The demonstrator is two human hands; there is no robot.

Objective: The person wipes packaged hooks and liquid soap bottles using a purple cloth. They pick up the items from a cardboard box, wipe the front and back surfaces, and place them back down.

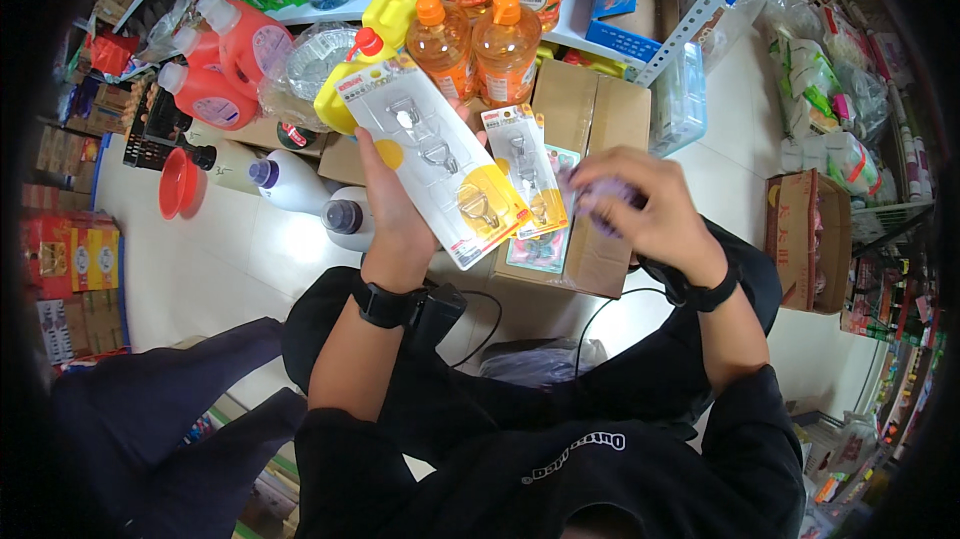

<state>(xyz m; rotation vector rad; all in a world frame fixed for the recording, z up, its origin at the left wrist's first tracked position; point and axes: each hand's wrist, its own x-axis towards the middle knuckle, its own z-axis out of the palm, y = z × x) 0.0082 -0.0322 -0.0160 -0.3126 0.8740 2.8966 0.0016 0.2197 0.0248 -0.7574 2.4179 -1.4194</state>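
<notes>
My left hand (397, 220) holds a large blister card of metal hooks (431, 156), tilted above the floor and a cardboard box. Its fingers pass behind the card, with fingertips showing at the far edge. A smaller hook card (525, 168) overlaps its right side; whether it is held or lies on the box, I cannot tell. Beneath is a teal and pink pack (551, 254), lying on the taped cardboard box (611, 141). My right hand (660, 201), blurred, has its fingers around a soft-looking purple thing (604, 201) over the box's right side.
Orange detergent bottles (506, 59) and yellow jugs (341, 100) stand behind the box. Pink jugs (217, 96), a white bottle (289, 179) and a red basin (178, 183) are left. An open carton (806, 239) sits right. Another person's dark-trousered legs (172, 396) are lower left.
</notes>
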